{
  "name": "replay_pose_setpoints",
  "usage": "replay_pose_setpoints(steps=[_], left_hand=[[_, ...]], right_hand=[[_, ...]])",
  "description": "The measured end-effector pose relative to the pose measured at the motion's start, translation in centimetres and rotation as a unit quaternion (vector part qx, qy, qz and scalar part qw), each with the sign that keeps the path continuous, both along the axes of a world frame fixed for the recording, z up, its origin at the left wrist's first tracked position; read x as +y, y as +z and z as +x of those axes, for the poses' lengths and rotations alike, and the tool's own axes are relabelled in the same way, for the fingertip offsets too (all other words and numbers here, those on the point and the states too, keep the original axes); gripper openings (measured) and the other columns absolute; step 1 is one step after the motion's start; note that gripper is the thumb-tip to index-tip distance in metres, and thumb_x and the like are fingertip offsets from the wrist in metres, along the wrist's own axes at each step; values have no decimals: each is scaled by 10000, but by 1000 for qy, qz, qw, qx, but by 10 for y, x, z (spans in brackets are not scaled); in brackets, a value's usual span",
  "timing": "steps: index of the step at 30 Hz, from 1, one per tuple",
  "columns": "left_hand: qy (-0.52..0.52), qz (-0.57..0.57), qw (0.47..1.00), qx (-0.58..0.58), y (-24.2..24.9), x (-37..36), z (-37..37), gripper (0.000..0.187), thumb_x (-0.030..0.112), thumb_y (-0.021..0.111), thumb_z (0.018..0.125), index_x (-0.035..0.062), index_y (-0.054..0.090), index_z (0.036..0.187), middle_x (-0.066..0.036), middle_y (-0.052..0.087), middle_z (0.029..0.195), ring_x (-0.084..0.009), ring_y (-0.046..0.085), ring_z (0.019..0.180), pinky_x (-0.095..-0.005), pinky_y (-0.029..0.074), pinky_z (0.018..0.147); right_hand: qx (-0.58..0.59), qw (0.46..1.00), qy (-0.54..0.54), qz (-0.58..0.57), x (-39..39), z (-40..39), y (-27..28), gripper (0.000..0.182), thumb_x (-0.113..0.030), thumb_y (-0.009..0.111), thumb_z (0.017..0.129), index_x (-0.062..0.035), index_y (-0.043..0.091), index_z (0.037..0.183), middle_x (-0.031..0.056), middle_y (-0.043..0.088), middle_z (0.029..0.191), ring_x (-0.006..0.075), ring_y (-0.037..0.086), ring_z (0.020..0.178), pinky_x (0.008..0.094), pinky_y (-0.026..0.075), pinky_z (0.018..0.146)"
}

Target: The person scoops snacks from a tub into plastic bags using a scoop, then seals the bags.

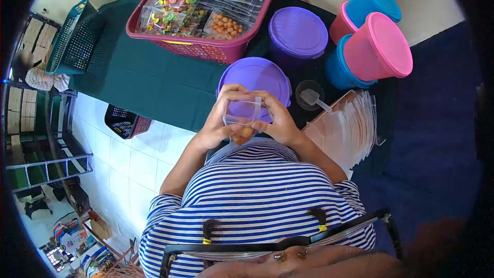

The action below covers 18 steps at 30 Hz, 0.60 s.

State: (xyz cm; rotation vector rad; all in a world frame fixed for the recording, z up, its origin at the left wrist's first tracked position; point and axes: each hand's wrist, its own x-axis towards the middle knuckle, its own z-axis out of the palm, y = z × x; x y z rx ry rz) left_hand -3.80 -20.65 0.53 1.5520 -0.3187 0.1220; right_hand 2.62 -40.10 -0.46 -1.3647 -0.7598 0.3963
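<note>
A small clear plastic bag (240,119) is held up in front of my chest, with a few round orange-brown snack balls (243,133) at its bottom. My left hand (220,117) grips its left side, fingers curled at the top edge and thumb low on the front. On the opposite side my right hand (278,117) pinches the bag in the same way. Just behind them is a round purple lidded tub (256,72), partly covered by my fingers. Right of my right hand, a clear scoop (315,99) rests on a small round clear container (303,104).
A maroon basket (206,47) of filled snack bags stands at the back of the green-covered table (139,67). Another purple tub (298,31) and stacked pink and blue tubs (373,44) are at right, above a tray (329,144) of flat clear bags (357,126). A green basket (77,41) is far left.
</note>
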Motion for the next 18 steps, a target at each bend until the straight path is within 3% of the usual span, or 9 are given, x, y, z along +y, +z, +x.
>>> replay_pose_setpoints(steps=[2,4,8,11,15,18], left_hand=[[-8,-2,1000,-13,7,-3,1,660,353,754,750,44,530,1288,-143,423,1284,-297,430,1239,-426,346,1065],[91,145,985,-16,16,-7,0,659,321,824,726,36,539,1247,-129,461,1240,-269,474,1188,-389,398,1018],[109,93,990,12,-2,-8,-5,525,217,790,781,13,541,1196,-118,510,1186,-207,527,1112,-335,421,961],[150,10,988,31,-2,-18,-7,246,52,732,848,7,573,1030,-97,613,1043,-166,583,965,-302,449,885],[153,3,988,17,-10,-15,-10,201,53,716,869,6,584,1014,-99,627,1010,-160,591,926,-298,461,861],[164,29,986,1,-9,-15,-10,157,37,688,891,5,587,1008,-113,644,1003,-158,599,912,-293,469,845]], right_hand=[[24,1000,19,-2,-3,2,-9,450,-284,740,886,-30,553,1207,68,598,1130,194,575,1117,371,419,1006],[50,998,39,-5,-3,1,-7,425,-260,734,900,-22,548,1198,60,588,1132,170,567,1109,358,422,1001],[121,991,-4,58,-3,-5,-3,303,-142,707,919,-17,559,1152,56,590,1083,134,566,1062,300,429,960],[124,990,-42,52,-4,-8,-6,217,-100,673,940,-13,581,1116,46,605,1038,117,579,1021,274,444,927],[99,991,-89,12,-6,-10,-5,152,-90,624,971,4,610,1089,43,644,970,110,612,945,264,478,863],[78,987,-131,44,-6,-11,-9,157,-100,612,980,12,618,1091,60,674,958,128,646,932,272,496,854]])
